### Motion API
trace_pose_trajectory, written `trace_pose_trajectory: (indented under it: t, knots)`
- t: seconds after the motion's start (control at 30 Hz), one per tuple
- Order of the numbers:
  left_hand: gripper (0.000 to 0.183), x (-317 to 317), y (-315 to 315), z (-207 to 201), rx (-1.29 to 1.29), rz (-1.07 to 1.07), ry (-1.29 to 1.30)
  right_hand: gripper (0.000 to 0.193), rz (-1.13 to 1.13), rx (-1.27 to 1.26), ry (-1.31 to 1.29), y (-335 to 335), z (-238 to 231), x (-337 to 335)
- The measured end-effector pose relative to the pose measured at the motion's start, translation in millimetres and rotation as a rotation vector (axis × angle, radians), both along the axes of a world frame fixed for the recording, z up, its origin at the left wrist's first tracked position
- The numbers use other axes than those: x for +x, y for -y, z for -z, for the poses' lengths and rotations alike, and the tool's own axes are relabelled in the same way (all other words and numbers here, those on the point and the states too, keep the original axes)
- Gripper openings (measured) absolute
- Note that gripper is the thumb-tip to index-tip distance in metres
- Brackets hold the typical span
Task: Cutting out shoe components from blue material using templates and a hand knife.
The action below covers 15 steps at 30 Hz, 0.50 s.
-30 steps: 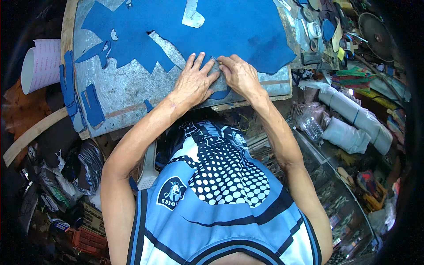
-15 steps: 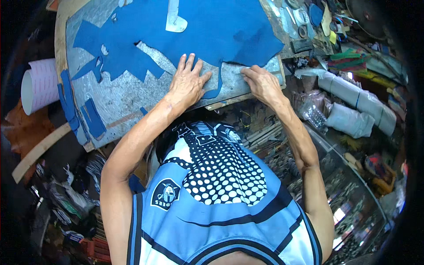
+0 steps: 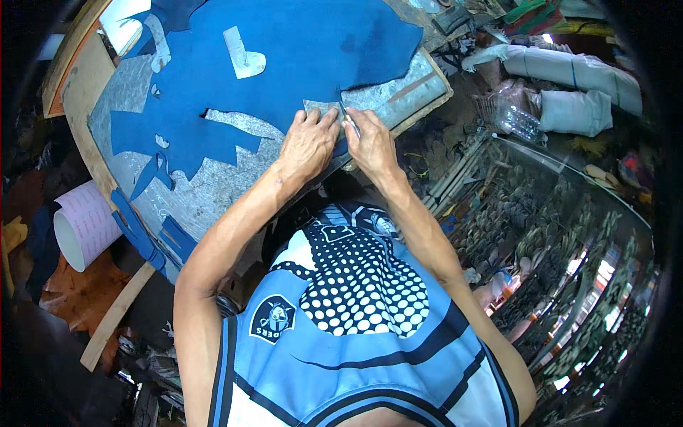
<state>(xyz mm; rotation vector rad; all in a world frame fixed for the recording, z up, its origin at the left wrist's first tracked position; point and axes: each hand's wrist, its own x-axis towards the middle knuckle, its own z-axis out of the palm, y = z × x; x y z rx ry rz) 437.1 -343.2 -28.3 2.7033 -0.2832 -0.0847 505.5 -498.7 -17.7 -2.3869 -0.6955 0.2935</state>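
A large blue leather sheet [image 3: 306, 50] with jagged, cut-out edges lies on a metal-topped board [image 3: 206, 196]. My left hand [image 3: 307, 142] presses down near its front edge, fingertips bent over a small pale grey template [image 3: 313, 105] lying on the leather. Close beside it, my right hand [image 3: 371, 142] is closed around a slim knife [image 3: 344, 112]. The knife's tip meets the leather at the template's right side. Another pale template [image 3: 245, 60], L-shaped, rests farther back on the sheet.
Blue offcuts [image 3: 135, 224] hang by the board's left edge, near a rolled white sheet [image 3: 85, 224]. A wooden strip [image 3: 117, 313] sticks out below. To the right are wrapped white bundles [image 3: 575, 112], a plastic bottle [image 3: 519, 122] and a glass-topped case [image 3: 562, 206].
My right hand has come left to my left hand, with the knife now showing in it. My left fingers have bent onto the small template. The view has shifted.
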Motion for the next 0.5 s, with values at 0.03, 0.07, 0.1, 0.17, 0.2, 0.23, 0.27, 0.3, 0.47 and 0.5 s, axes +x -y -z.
trace_pose_trajectory:
  t: [0.03, 0.07, 0.1, 0.17, 0.2, 0.23, 0.27, 0.3, 0.47, 0.5]
  knots:
    - [0.033, 1.0, -0.3, -0.3, -0.005, 0.0, 0.002, 0.027, 0.0, -0.005, 0.002, -0.3, -0.3, 0.0]
    - [0.032, -0.3, -1.9, -0.5, -0.006, 0.007, -0.014, 0.027, 0.013, -0.03, -0.01, -3.0, -2.5, -1.9]
    - [0.031, -1.1, -3.2, -0.5, -0.006, 0.014, -0.029, 0.027, 0.025, -0.055, -0.022, -5.4, -4.8, -3.2]
    - [0.03, -2.4, -4.1, 0.4, -0.015, 0.01, -0.017, 0.027, 0.009, -0.076, -0.014, -7.7, -7.3, -4.0]
    - [0.029, -3.3, -4.3, 0.9, -0.019, 0.007, -0.004, 0.026, -0.005, -0.093, -0.004, -8.8, -8.3, -4.2]
    - [0.029, -3.4, -4.8, 1.4, -0.022, 0.005, -0.007, 0.026, -0.008, -0.097, -0.007, -10.6, -10.4, -4.1]
    - [0.029, -1.0, -5.9, 0.0, -0.019, 0.009, -0.022, 0.026, -0.008, -0.102, -0.011, -12.8, -14.0, -2.1]
    - [0.028, 0.2, -6.8, -0.7, -0.015, 0.013, -0.037, 0.025, -0.008, -0.106, -0.015, -13.8, -15.8, -0.3]
    - [0.025, 0.2, -5.1, -0.5, -0.021, 0.014, -0.026, 0.026, -0.076, -0.074, 0.029, -3.8, -11.8, 0.5]
    - [0.024, 1.3, -5.0, -1.5, -0.007, 0.021, -0.036, 0.026, -0.067, -0.102, 0.008, 0.4, -16.4, -4.8]
